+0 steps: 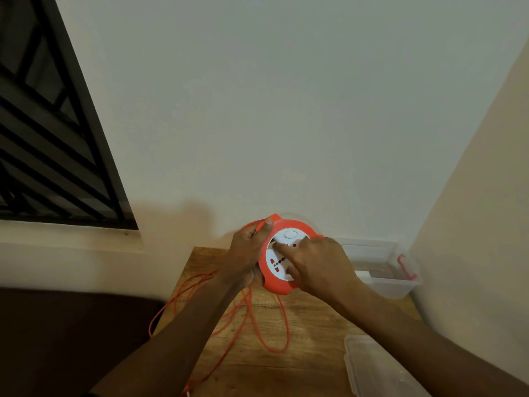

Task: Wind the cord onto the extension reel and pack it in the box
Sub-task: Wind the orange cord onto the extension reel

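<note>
Just below the middle of the frame, the reel (279, 253) is being held up above the table (312, 325), its white socket face turned toward the camera inside an orange rim. The left hand (246, 253) is gripping the reel's left edge, fingers curled round the rim and the thumb lying along the top, pinching a short run of cord (254, 319) against it. The right hand (317, 265) is resting over the right half of the white face, forefinger stretched out and touching the face near its upper left, the other fingers bent loosely over the lower part; whether they are gripping anything there cannot be told.

Below the reel, the orange cord is hanging down in several loose loops, lying across the table in the lower middle of the frame and spilling off its left edge toward the dark floor area. One strand is running down to the bottom edge of the frame, where a pale end is just showing.

At right of the hands, the box (398, 285), clear plastic with a red latch, is sitting open on the table against the wall corner, well apart from the reel. Its clear lid (375, 368) is lying flat at the lower right of the frame, near the right forearm. A barred window (51, 133) is filling the upper left.
</note>
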Demonstrator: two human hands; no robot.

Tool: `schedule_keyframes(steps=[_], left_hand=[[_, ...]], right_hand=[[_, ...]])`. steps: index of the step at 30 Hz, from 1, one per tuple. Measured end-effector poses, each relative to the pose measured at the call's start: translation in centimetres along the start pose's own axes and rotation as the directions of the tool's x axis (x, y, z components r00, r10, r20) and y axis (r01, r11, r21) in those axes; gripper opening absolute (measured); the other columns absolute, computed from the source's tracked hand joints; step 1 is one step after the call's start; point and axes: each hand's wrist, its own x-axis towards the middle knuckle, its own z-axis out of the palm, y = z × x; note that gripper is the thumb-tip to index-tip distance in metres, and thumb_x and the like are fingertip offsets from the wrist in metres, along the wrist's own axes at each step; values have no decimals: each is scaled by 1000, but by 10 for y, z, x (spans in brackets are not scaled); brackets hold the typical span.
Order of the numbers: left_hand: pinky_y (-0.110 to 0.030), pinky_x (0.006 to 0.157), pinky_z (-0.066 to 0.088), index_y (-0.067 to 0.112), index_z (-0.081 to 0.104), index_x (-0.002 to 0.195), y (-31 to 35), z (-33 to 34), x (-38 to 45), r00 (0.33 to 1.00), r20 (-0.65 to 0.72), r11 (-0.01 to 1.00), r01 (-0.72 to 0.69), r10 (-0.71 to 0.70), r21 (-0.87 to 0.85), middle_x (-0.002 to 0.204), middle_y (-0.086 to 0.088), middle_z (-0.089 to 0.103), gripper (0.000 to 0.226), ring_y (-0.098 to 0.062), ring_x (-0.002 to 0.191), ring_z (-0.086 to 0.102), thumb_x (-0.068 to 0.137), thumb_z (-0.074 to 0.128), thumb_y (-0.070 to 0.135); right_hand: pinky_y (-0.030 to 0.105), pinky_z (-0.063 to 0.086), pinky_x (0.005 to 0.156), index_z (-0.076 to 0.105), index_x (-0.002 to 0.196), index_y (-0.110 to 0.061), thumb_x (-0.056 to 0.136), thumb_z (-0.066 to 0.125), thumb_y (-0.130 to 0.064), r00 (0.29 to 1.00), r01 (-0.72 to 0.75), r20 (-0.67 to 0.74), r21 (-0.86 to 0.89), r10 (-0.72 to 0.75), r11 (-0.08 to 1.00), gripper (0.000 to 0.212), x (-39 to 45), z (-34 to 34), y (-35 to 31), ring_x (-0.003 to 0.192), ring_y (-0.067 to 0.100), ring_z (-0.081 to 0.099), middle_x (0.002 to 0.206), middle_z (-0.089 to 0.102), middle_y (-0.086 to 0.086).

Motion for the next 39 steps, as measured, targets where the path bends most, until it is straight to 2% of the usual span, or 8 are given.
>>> schedule_keyframes(steps=[5, 10, 13, 15, 19, 21, 31, 39], left_hand=[[-47, 69, 67, 20, 79, 97, 2, 7, -3, 996, -60, 996, -70, 67, -46, 99, -19, 80, 28, -39, 88, 77, 99, 63, 43], [-40, 64, 65, 30, 80, 91, 4, 4, -3, 978, -140, 987, -157, 153, -17, 91, -8, 82, 22, -29, 81, 80, 97, 65, 45], [-35, 59, 63, 28, 80, 92, 9, -2, -1, 981, -136, 987, -148, 140, -54, 89, -8, 82, 25, -27, 78, 81, 94, 67, 49], [-38, 62, 65, 25, 80, 92, 14, -1, 1, 983, -142, 990, -127, 117, -61, 90, -9, 82, 31, -28, 80, 81, 89, 69, 54], [-40, 65, 66, 28, 81, 83, 17, 0, 5, 987, -152, 995, -59, 46, -83, 90, -8, 82, 30, -27, 79, 81, 91, 66, 53], [-36, 61, 65, 29, 82, 81, 17, 0, 4, 990, -142, 996, -27, 14, -91, 90, -8, 83, 31, -27, 77, 81, 97, 64, 49], [-43, 70, 65, 31, 81, 99, 11, -6, -5, 999, 23, 998, 42, -41, -43, 105, -10, 81, 29, -34, 92, 79, 94, 63, 53], [-35, 62, 64, 38, 82, 86, 12, 0, -4, 998, -50, 998, 45, -47, -37, 96, -4, 83, 25, -28, 82, 81, 92, 64, 54]], right_hand=[[22, 44, 57, 57, 121, -44, 65, 63, -70, 874, -447, 67, 500, 482, 741, 63, -1, 1, -1, 77, 11, 66, 84, 71, -13], [29, 53, 55, 67, 112, -38, 67, 78, -14, 628, -509, 590, 805, 507, -306, 52, -3, -4, -12, 79, 12, 70, 111, 69, -7], [29, 48, 48, 63, 122, -37, 63, 79, -3, 622, -440, 677, 718, 394, -539, 70, -4, -15, -19, 57, 15, 65, 110, 68, 4], [34, 56, 57, 56, 129, -37, 66, 80, -9, 655, -488, 640, 764, 402, -421, 73, -3, -22, -19, 68, 17, 70, 110, 67, 0], [35, 57, 71, 61, 116, -29, 77, 70, -23, 922, -335, 78, 652, 379, 680, 40, -8, -31, -13, 78, 13, 68, 89, 72, -6], [38, 57, 62, 69, 105, -23, 70, 77, -13, 989, -59, -108, 311, 97, 949, 37, -9, -34, -8, 80, 27, 68, 104, 69, 6], [43, 55, 68, 59, 125, -29, 73, 80, -17, 947, 307, 84, 54, -311, 950, 58, -4, -34, 13, 96, 34, 65, 136, 53, 14], [45, 51, 80, 17, 147, -32, 80, 73, -28, 984, 53, 174, -64, -41, 997, 87, -5, -24, -4, 104, 39, 56, 123, 55, 22]])
